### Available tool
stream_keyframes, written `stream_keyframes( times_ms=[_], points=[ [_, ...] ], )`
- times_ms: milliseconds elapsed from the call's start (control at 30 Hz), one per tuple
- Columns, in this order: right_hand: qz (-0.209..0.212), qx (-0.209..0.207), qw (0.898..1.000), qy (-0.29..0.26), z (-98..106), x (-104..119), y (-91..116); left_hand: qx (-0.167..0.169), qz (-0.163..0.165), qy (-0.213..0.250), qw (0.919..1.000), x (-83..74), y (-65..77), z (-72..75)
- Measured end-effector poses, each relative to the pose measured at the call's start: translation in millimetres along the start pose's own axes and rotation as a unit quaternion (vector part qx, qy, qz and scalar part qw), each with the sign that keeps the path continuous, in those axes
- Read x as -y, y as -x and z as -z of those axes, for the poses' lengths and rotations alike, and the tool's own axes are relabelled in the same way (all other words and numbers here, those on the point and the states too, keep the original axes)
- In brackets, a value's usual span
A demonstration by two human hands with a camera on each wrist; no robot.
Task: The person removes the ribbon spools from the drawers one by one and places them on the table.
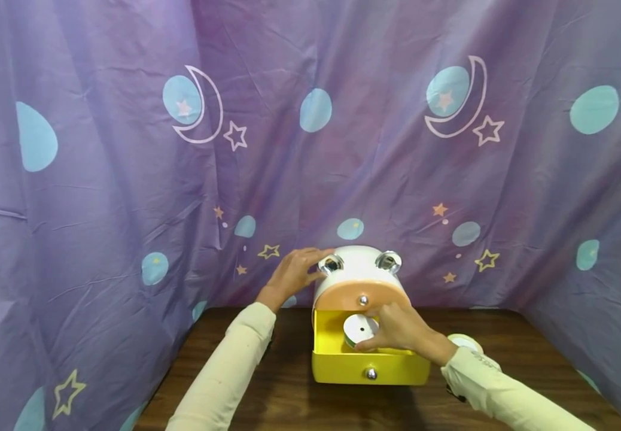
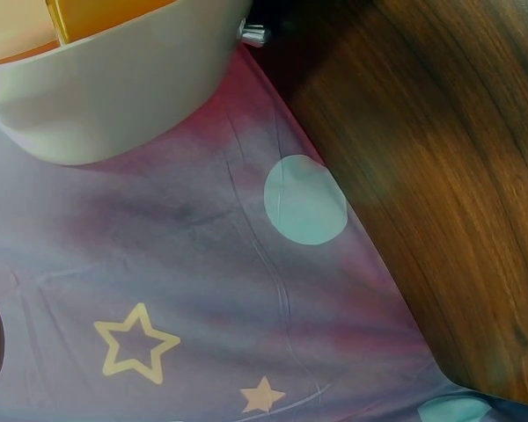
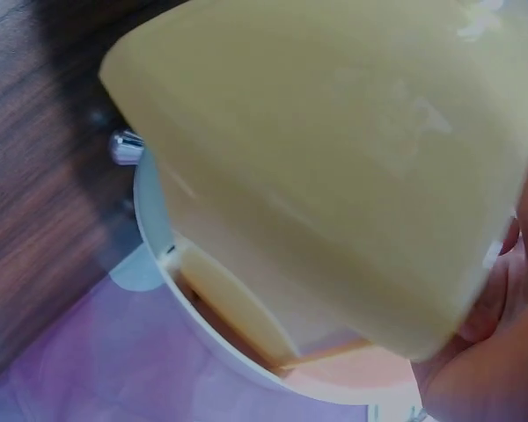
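Right hand (image 1: 399, 328) pinched white disc (image 1: 356, 327) in drawer

Thumb and fingers were clamped on the disc, inside the yellow drawer (image 1: 343, 367). Below that grip sat a silver knob (image 1: 371, 373); above it, an orange panel (image 1: 337, 295). The left hand (image 1: 295, 268), thumb and fingers apart, touched the white cabinet (image 1: 361, 261) beside a chrome eye (image 1: 331, 264).

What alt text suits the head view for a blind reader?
A person's right hand holds a round white object at the open yellow drawer of a white cabinet; the left hand is at the cabinet's upper side. A purple, star-patterned curtain hangs behind.
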State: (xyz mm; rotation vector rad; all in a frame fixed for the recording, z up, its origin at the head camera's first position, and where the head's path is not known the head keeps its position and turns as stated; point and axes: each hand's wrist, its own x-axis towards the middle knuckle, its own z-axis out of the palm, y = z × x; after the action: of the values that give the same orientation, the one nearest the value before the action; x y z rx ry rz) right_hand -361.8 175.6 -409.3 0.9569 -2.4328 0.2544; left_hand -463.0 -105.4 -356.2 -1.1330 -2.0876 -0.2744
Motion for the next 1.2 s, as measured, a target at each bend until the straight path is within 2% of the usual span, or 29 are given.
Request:
stream_keyframes(
  times_ms=[200, 533, 967, 1200],
  points=[
    [-0.042, 0.034, 0.998, -0.014, 10.4, 9.9, 1.9, 0.008, 0.004, 0.003, 1.0, -0.4, 6.4, -1.8],
    [-0.074, 0.053, 0.996, -0.004, 34.4, 10.5, 9.0, 0.006, 0.005, -0.003, 1.0, -1.7, 9.9, -0.6],
    [-0.132, 0.046, 0.99, 0.018, 76.3, -17.1, 24.8, 0.0, 0.003, 0.0, 1.0, 0.0, 3.4, 2.4],
    [-0.142, 0.032, 0.989, 0.036, 99.0, -36.2, 37.6, 0.005, 0.009, 0.003, 0.9999, -3.4, -0.9, 2.5]
  ],
)
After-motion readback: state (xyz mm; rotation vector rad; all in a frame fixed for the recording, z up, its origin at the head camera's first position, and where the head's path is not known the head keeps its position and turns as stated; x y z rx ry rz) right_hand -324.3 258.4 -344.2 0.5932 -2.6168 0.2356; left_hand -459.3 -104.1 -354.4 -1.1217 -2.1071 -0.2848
